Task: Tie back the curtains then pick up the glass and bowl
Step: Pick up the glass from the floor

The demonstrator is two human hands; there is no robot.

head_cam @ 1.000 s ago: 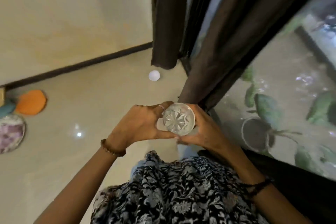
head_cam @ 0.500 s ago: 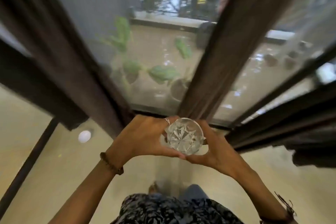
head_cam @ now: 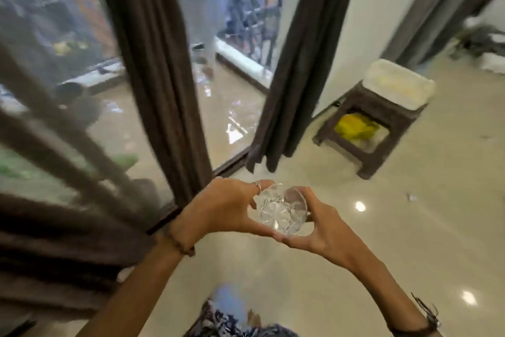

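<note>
The person's left hand and right hand together cup the clear cut-crystal glass just in front of the dark brown gathered curtain, so the bowl, unseen here, must be found next.

Left side's all motion blur for me, the curtain there is just smeared. Fingers behind the glass are hidden, and the stool's yellow thing is unreadable.
</note>
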